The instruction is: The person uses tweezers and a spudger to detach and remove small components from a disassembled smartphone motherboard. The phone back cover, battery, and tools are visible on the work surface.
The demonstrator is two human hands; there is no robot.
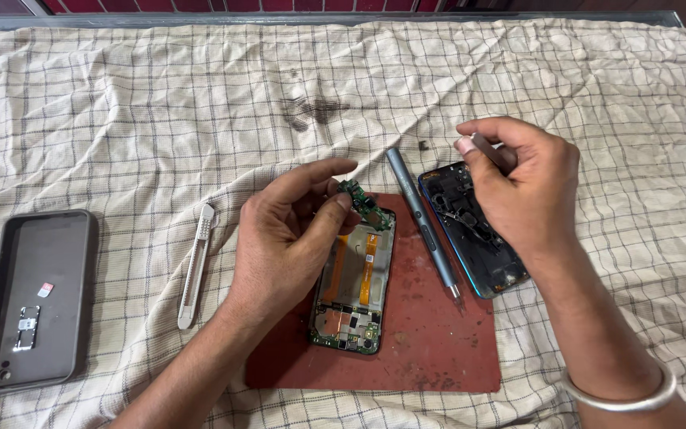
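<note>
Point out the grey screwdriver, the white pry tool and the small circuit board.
grey screwdriver (421,222): head view, mid-shaft.
white pry tool (196,266): head view, middle of its handle.
small circuit board (365,205): head view, its green face.

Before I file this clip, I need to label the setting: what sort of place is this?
Probably an informal phone-repair bench. An opened phone with bare boards lies on a red work mat, a grey pen-style screwdriver sits beside it, and the left hand holds a small circuit board over a checked cloth.
</note>
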